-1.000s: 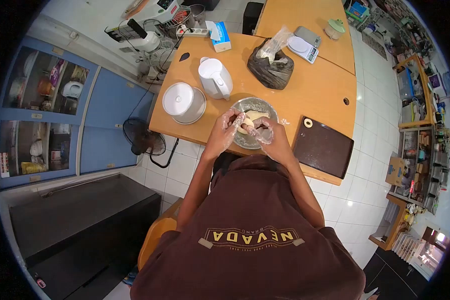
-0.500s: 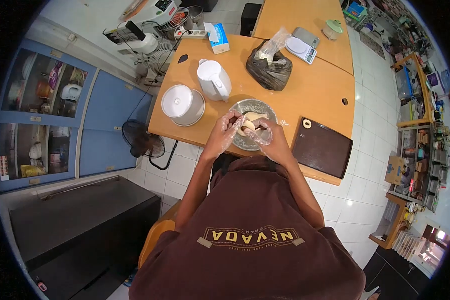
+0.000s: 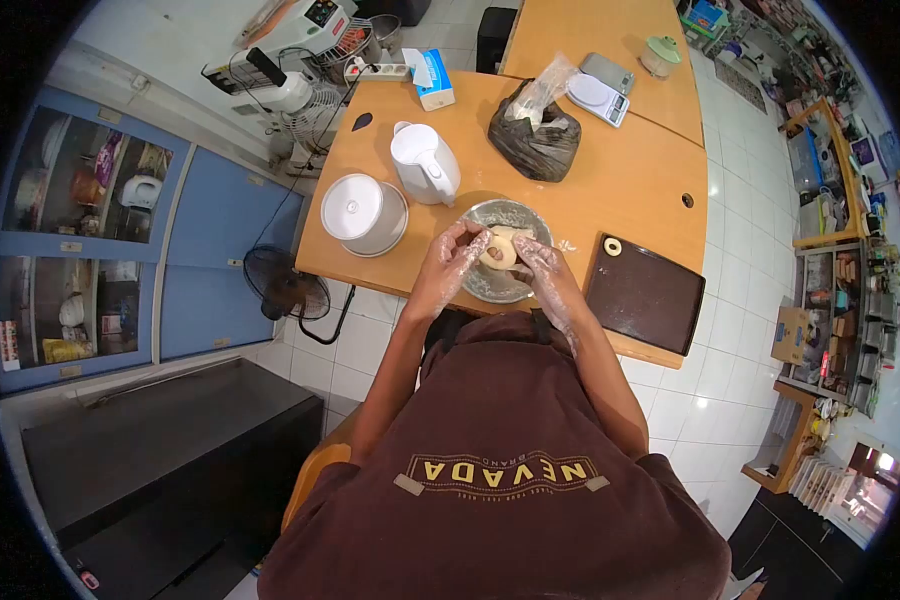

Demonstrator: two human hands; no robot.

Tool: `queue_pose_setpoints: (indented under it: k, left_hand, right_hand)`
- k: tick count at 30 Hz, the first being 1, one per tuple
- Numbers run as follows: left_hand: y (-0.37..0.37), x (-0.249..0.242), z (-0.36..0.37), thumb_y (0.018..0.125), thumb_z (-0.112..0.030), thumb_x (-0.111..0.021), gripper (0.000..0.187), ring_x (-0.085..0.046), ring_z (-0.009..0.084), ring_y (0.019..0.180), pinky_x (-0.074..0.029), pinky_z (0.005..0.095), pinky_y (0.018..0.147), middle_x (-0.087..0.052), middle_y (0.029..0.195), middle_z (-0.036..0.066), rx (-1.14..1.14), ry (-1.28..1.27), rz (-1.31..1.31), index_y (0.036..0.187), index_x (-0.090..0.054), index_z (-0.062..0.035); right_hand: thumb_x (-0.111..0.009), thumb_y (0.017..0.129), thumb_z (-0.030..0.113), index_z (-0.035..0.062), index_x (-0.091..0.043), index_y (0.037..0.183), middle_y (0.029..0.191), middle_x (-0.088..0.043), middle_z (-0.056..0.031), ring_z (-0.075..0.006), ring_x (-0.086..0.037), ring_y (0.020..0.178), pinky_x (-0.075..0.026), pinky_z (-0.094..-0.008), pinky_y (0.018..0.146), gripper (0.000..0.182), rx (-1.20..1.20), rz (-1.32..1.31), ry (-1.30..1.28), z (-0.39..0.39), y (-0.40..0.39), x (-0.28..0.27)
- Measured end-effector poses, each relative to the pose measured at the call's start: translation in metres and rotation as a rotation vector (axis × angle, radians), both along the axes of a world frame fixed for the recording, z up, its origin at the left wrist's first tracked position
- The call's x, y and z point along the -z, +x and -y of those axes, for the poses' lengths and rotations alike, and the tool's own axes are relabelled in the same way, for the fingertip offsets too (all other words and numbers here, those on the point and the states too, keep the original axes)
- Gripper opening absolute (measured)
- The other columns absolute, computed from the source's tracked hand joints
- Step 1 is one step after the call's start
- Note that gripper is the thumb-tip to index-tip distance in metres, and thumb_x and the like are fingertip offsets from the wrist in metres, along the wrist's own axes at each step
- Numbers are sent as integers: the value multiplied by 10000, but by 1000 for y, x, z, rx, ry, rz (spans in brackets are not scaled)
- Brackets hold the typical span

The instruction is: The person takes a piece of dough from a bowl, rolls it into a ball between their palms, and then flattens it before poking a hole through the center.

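Above a metal bowl (image 3: 492, 290) dusted with flour, both my hands work on a small ring of pale dough (image 3: 507, 258). My left hand (image 3: 454, 262), its fingers floury, grips the ring's left side. On the other side, the fingers of my right hand (image 3: 552, 277) pinch its right edge. A fingertip seems to show in the middle of the ring. More pale dough lies in the bowl behind it, partly hidden by my hands. A small dough ring (image 3: 613, 245) rests on a dark baking tray (image 3: 645, 300) at the right.
At the left stand a white lidded container (image 3: 358, 210) and a white jug (image 3: 425, 163). Farther back are a black plastic bag (image 3: 535, 145), a kitchen scale (image 3: 598, 98) and a blue-and-white tissue box (image 3: 434, 85). Flour specks mark the wooden table (image 3: 620, 180) beside the bowl.
The dough piece between my hands has turned to face upward, so its ring shape shows. My right hand has shifted slightly right and rotated. The ring on the tray has not moved.
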State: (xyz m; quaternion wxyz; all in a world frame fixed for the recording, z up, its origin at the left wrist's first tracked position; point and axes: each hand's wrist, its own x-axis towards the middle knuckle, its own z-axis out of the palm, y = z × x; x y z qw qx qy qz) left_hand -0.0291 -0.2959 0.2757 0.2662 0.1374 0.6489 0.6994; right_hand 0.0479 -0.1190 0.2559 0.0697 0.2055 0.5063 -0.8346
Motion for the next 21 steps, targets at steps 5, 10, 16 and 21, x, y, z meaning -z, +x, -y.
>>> queue_pose_setpoints:
  k: [5, 10, 16, 21]
  left_hand:
    - [-2, 7, 2, 1063, -233, -630, 198, -593, 84, 1041, -477, 279, 927, -655, 1089, 13, 13, -16, 81, 1127, -626, -46]
    - [2, 2, -1, 1058, -244, -640, 210, -597, 87, 1047, -487, 281, 915, -652, 1101, 12, 46, -4, 77, 1143, -630, -53]
    - [0, 12, 0, 1044, -217, -657, 210, -602, 109, 1081, -487, 284, 934, -654, 1105, 19, 25, 42, 148, 1171, -633, -52]
    - [3, 16, 0, 1040, -195, -659, 200, -602, 121, 1107, -493, 302, 982, -637, 1146, 21, -65, 75, 170, 1181, -623, -58]
  right_hand:
    - [-613, 1072, 273, -3, -610, 1341, 1292, -652, -79, -166, -627, 1190, -524, -338, 1021, 385, -25, 10, -93, -1, -2, 11]
    - [-621, 1065, 259, -19, -561, 1381, 1338, -630, -97, -183, -623, 1220, -512, -338, 1052, 425, -22, 23, -47, 0, 1, 13]
    - [-628, 1060, 256, -31, -518, 1413, 1362, -613, -120, -202, -621, 1230, -518, -346, 1045, 468, -62, 55, -69, -5, 1, 18]
    - [-641, 1053, 283, -37, -525, 1412, 1362, -615, -121, -205, -628, 1208, -534, -350, 1014, 495, -87, 23, -84, -6, 0, 23]
